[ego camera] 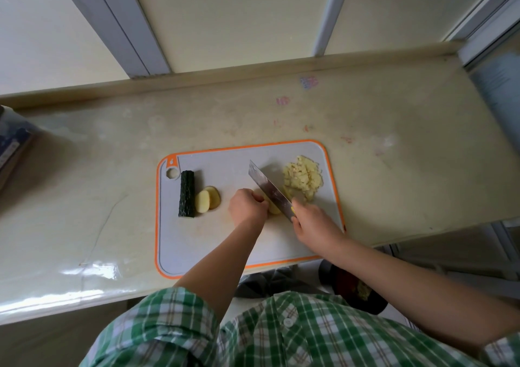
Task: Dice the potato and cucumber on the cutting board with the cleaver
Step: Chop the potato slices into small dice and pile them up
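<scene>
In the middle of the cutting board (225,243), the potato piece (274,208) being cut sits between the two hands, mostly hidden. The cleaver (267,186) lies across it, tip pointing far-left, with the blade close against the left hand's knuckles. From here I'd judge this step goes best with the fingertips tucked back, the blade dropped straight, and even cuts, so the bits match the diced pile (302,179) just right of the blade. The left hand (247,206) is curled over the piece and grips it, forearm reaching in from the near side. The right hand (312,221) is wrapped around the cleaver's handle, forearm coming from near-right. Further left, two potato slices (207,200) lean beside the cucumber (187,193), not yet diced, near the board's left edge.
</scene>
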Tool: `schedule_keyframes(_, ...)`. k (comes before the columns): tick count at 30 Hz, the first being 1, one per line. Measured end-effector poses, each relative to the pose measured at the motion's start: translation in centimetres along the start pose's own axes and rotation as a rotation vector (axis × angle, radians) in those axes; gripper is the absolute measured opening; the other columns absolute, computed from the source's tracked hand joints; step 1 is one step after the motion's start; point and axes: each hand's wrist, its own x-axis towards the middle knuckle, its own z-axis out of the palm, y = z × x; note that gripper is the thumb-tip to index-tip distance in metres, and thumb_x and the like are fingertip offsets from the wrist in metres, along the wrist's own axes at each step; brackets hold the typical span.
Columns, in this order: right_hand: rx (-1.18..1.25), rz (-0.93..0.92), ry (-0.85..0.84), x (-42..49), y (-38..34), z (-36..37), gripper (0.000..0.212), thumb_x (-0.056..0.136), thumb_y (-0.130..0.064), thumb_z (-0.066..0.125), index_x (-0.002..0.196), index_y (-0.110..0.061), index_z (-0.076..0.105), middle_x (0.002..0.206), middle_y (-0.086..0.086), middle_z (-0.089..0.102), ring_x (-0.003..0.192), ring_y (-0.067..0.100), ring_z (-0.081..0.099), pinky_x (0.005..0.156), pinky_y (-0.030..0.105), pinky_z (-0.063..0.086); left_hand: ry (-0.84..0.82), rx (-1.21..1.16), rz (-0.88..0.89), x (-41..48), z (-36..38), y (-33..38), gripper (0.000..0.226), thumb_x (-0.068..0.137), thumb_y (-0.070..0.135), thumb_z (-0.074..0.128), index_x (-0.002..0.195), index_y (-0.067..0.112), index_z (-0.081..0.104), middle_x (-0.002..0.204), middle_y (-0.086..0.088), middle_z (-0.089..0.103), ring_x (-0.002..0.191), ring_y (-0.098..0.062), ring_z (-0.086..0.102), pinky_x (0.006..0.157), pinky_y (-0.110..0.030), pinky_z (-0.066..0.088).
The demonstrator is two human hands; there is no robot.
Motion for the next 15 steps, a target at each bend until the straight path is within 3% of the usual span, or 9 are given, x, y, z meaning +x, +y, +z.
schedule_keyframes(9, 0.040, 0.040, 0.050, 1.9, -0.6, 0.5, 0.017, 0.093, -0.012, 0.045, 0.109, -0.007, 0.045, 0.099, 0.019, 0.060, 0.090, 0.040, 0.060, 0.065, 0.038, 0.043, -0.039, -0.051, -0.023, 0.2, 0.0, 0.0, 0.005, 0.076, 0.012, 0.071, 0.077, 0.016, 0.068, 0.083, -0.006, 0.073, 0.082, -0.025, 0.071, 0.081, -0.036, 0.056)
schedule_keyframes(15, 0.077, 0.009, 0.093, 1.8, 0.2, 0.1, 0.018, 0.093, -0.016, 0.049, 0.108, -0.005, 0.048, 0.092, 0.019, 0.062, 0.086, 0.042, 0.059, 0.063, 0.039, 0.041, -0.056, -0.034, -0.021, 0.2, -0.3, 0.1, 0.005, 0.077, 0.015, 0.072, 0.075, 0.017, 0.068, 0.082, -0.006, 0.074, 0.081, -0.023, 0.071, 0.080, -0.034, 0.057)
